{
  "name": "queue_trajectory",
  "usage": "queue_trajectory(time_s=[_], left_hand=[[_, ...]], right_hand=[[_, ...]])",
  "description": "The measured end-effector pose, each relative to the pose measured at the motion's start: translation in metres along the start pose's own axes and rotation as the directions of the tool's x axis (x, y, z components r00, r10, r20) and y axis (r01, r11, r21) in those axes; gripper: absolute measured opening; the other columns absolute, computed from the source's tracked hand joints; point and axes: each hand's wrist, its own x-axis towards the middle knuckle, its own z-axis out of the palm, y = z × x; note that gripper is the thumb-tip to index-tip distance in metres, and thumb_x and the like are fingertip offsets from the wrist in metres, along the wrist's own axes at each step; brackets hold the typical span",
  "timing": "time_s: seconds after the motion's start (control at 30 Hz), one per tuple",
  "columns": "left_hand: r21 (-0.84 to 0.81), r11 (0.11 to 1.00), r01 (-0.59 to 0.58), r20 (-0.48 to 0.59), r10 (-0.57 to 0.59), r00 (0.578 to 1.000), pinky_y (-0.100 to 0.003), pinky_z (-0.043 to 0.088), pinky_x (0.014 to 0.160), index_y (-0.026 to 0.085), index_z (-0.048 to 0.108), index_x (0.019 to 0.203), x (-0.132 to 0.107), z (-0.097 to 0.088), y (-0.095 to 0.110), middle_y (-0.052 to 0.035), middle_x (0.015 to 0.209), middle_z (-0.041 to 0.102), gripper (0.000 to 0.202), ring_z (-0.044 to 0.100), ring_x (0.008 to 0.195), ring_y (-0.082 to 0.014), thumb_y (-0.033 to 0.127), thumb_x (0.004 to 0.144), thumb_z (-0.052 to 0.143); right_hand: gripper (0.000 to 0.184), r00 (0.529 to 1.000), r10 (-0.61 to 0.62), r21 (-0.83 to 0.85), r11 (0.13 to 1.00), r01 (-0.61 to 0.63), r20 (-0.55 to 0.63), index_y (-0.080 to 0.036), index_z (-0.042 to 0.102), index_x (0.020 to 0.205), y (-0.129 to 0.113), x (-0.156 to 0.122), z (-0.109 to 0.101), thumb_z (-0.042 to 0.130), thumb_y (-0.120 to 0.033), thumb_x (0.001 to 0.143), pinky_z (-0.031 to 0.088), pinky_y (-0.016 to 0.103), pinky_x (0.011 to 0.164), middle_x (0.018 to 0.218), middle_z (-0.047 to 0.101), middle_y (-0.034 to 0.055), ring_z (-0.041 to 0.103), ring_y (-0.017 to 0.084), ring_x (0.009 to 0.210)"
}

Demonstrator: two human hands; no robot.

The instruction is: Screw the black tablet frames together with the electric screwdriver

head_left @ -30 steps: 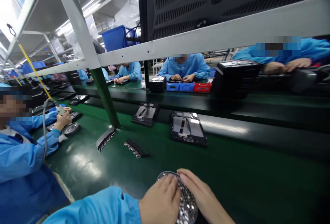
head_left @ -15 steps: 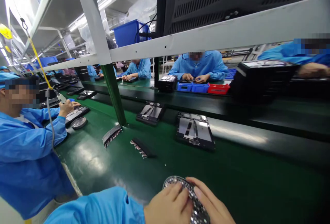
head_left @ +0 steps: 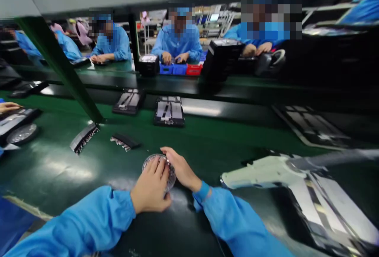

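In the head view, a round clear dish of small shiny metal pieces sits low over the green bench, near the middle. The pieces look like screws, but they are too small to be sure. My right hand grips the dish by its far right rim, fingers curved around the edge. My left hand lies over the dish with its fingertips down among the pieces. Its thumb stands apart from the fingers, and what lies beneath the fingertips is hidden.
A pale handheld power tool with a grey cable lies across an opened tablet-like device at right. Two dark strips with fringed edges lie left. More opened devices stand along the back. A green post rises left. Co-workers sit opposite.
My view has swung right and down, bringing both forearms, the power tool and the right-hand devices into sight. My hands stay at the dish, left fingers still among the pieces.
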Motion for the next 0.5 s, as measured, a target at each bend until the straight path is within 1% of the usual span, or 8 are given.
queue_trajectory(time_s=[0.07,0.13,0.23,0.33,0.43,0.5], left_hand=[[-0.023,1.0,0.01,0.004,-0.01,1.0,-0.055,0.029,0.121,0.0,0.049,0.141,0.011,-0.002,-0.001,-0.0269,0.147,0.049,0.079,0.041,0.142,-0.043,0.043,0.076,0.059],[-0.02,0.999,0.025,-0.005,-0.025,1.0,-0.054,0.03,0.121,0.0,0.049,0.141,0.014,-0.005,-0.005,-0.0254,0.144,0.053,0.08,0.044,0.14,-0.0411,0.043,0.074,0.058],[0.013,0.999,0.04,-0.015,-0.04,0.999,-0.055,0.034,0.118,-0.003,0.049,0.139,0.002,-0.007,-0.006,-0.0284,0.145,0.051,0.083,0.042,0.141,-0.0439,0.041,0.07,0.06],[0.029,0.999,0.037,-0.008,-0.037,0.999,-0.057,0.034,0.117,-0.004,0.05,0.139,-0.008,-0.004,0.003,-0.0307,0.149,0.046,0.078,0.037,0.144,-0.0472,0.037,0.074,0.061],[0.013,1.0,-0.002,0.01,0.002,1.0,-0.055,0.032,0.119,-0.002,0.051,0.139,0.001,-0.001,0.012,-0.0286,0.149,0.047,0.073,0.038,0.144,-0.0452,0.039,0.079,0.06],[0.003,1.0,-0.011,0.007,0.011,1.0,-0.054,0.031,0.12,-0.001,0.052,0.139,0.01,-0.002,0.011,-0.0272,0.146,0.051,0.071,0.04,0.142,-0.0433,0.041,0.081,0.058]], right_hand=[[0.069,1.0,-0.005,0.022,1.0,0.004,0.025,-0.024,0.062,0.122,0.004,0.01,0.003,0.035,-0.077,0.089,0.04,0.044,0.118,0.129,0.068,0.008,0.06,0.026,0.127],[0.065,1.0,-0.009,0.036,0.999,0.008,0.024,-0.024,0.061,0.122,0.008,0.009,0.004,0.033,-0.073,0.092,0.041,0.043,0.116,0.129,0.068,0.0077,0.06,0.025,0.126],[0.064,1.0,-0.001,0.04,0.999,0.002,-0.02,-0.022,0.06,0.121,0.012,-0.001,0.001,0.028,-0.071,0.095,0.043,0.046,0.113,0.125,0.069,0.01,0.062,0.027,0.122],[0.065,1.0,-0.025,0.05,0.998,0.026,-0.014,-0.022,0.061,0.122,0.011,-0.002,0.001,0.031,-0.072,0.094,0.042,0.046,0.113,0.126,0.069,0.0103,0.062,0.027,0.123],[0.063,0.997,-0.062,0.06,0.996,0.059,0.052,-0.023,0.063,0.12,0.007,0.009,0.007,0.035,-0.072,0.093,0.042,0.043,0.115,0.129,0.069,0.0083,0.061,0.025,0.126],[0.061,0.995,-0.067,0.051,0.997,0.064,0.074,-0.022,0.064,0.119,0.005,0.011,0.008,0.033,-0.069,0.095,0.044,0.041,0.113,0.126,0.07,0.0078,0.063,0.024,0.123]])
